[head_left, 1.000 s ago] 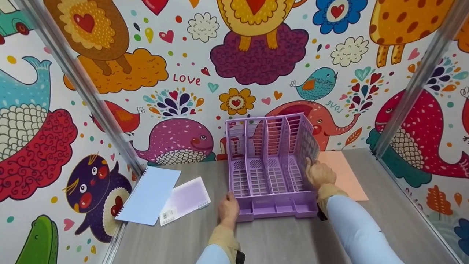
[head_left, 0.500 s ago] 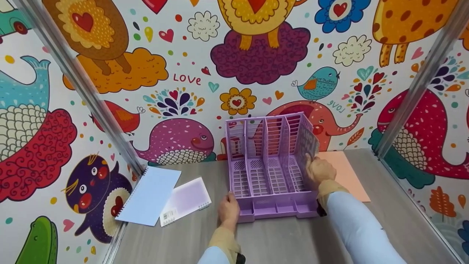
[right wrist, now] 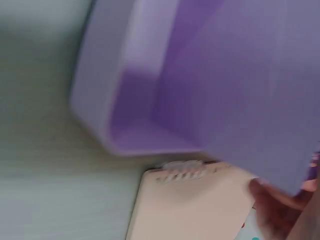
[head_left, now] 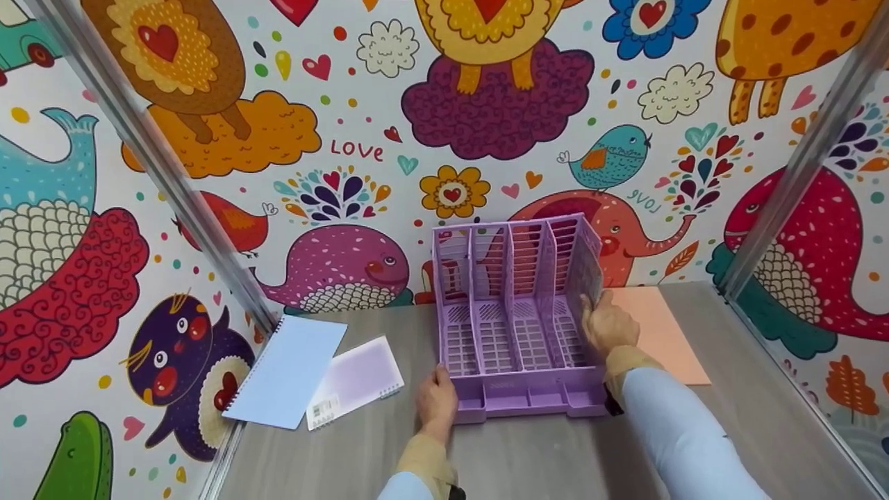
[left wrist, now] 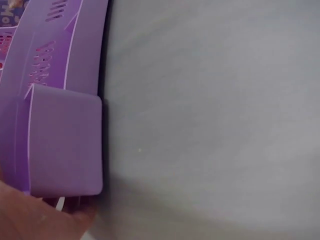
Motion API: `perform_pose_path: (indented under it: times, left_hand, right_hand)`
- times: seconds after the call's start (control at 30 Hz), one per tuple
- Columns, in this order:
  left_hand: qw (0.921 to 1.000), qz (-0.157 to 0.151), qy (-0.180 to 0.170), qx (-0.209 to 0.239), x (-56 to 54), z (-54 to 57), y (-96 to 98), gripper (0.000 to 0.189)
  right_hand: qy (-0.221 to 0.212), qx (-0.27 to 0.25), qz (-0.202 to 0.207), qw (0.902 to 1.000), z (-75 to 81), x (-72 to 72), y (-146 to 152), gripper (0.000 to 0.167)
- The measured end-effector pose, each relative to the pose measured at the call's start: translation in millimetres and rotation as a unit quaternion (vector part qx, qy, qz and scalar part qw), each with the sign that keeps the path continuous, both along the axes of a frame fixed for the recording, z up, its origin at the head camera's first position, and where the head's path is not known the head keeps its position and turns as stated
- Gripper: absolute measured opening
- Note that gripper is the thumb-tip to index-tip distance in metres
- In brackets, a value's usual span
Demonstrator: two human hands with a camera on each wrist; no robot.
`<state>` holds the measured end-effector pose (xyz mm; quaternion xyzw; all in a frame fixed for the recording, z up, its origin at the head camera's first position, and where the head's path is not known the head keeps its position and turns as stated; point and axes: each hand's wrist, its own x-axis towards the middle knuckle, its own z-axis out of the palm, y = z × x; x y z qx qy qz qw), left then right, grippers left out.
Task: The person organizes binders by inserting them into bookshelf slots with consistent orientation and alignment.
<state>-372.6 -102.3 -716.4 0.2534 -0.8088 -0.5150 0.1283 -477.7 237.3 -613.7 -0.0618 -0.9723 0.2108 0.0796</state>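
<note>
A purple plastic desk organizer, with tall slatted compartments and a low row of trays in front, stands on the table against the wall. My left hand grips its front left corner; in the left wrist view that hand lies round the tray's end, its fingers partly hidden behind. At the right side wall, my right hand grips the edge. A grey panel with lettering, whose kind I cannot tell, lies along that wall. The right wrist view shows the fingertips at the wall's lower edge.
A blue spiral notebook and a smaller white and lilac spiral notebook lie on the left, overlapping. A peach notebook lies at the right, partly behind my right arm. Cartoon-printed walls enclose the table.
The head view has shifted slightly, so everything sits a little further right. Both hands keep their places on the organizer.
</note>
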Motion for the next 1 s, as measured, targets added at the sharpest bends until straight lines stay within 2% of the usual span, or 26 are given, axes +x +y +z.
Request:
perform_pose_path:
  times: [0.17, 0.27, 0.4, 0.5, 0.6, 0.73, 0.93, 0.97, 1.0]
  left_hand:
    - [1.0, -0.005, 0.003, -0.007, -1.1, -2.2, 2.3, 0.047]
    - [0.9999, -0.01, -0.003, -0.008, -0.1, -3.8, 2.2, 0.049]
    - [0.9998, -0.018, -0.003, 0.0, 0.0, 0.8, 0.3, 0.05]
    - [0.9997, -0.025, -0.005, -0.005, -2.9, 3.3, -0.9, 0.05]
    - [0.9991, -0.031, -0.018, -0.021, -5.1, 3.0, -2.8, 0.051]
    - [0.9981, -0.034, -0.03, -0.041, -7.1, 2.7, -5.5, 0.051]
    - [0.9968, -0.041, -0.041, -0.055, -3.5, 6.0, -7.5, 0.054]
    - [0.9964, -0.049, -0.036, -0.059, 0.9, 10.5, -8.1, 0.054]
    - [0.9962, -0.051, -0.039, -0.059, 1.1, 9.7, -8.8, 0.054]
  right_hand:
    - [-0.115, 0.001, -0.003, 0.9933, 15.6, -0.7, 6, 0.08]
    - [-0.147, 0.001, 0.01, 0.9891, 18.9, 3.6, 7, 0.078]
    - [-0.152, -0.016, 0.026, 0.9879, 22.8, 10.6, 7, 0.075]
    - [-0.154, -0.008, 0.025, 0.9878, 28.5, 12.4, 11, 0.074]
    - [-0.148, 0.003, 0.024, 0.9886, 32.6, 15.0, 15, 0.068]
    - [-0.145, -0.013, 0.026, 0.9891, 35.3, 20.6, 18, 0.063]
    - [-0.15, -0.017, 0.032, 0.988, 38.7, 31.1, 21, 0.07]
    - [-0.149, -0.011, 0.031, 0.9883, 40.2, 33.0, 21, 0.07]
    - [-0.147, -0.007, 0.031, 0.9886, 42.4, 35.1, 20, 0.07]
